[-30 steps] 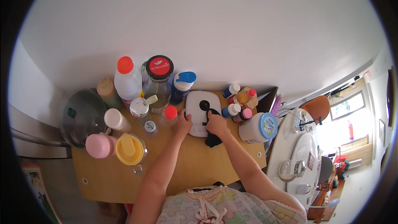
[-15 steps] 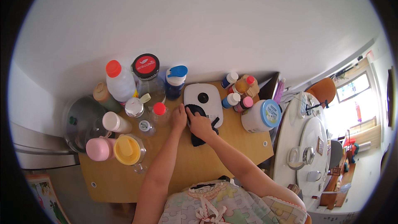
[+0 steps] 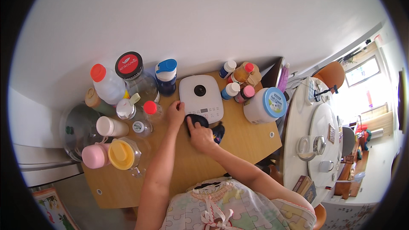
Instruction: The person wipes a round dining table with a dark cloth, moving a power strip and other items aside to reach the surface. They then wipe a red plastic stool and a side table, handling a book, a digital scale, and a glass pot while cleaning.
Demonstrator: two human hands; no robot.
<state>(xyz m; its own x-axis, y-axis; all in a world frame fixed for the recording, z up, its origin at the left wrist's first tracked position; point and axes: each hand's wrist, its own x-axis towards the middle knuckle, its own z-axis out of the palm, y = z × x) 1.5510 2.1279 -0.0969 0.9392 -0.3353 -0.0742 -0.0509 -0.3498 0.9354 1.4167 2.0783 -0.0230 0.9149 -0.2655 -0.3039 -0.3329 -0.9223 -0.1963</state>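
A white, rounded-square kettle base with a black round connector and a button panel lies flat on the wooden table. My left hand is closed at its left edge, with the fingertips curled against the side and partly hidden. Under my right hand is a black cloth, bunched at the base's front edge, just below the buttons. The index finger presses on the cloth, and a loose end of it sticks out to the right of the hand.
Bottles and jars crowd the left: a red-lidded jar, a blue-lidded cup, a yellow-lidded jug, a pink cup. Several small bottles and a white tub stand right. A wall rises behind; a round table adjoins.
My right hand and the cloth have come off the base's button panel toward its front edge, uncovering the panel. The view has shifted a little; the left hand stays at the base's left edge.
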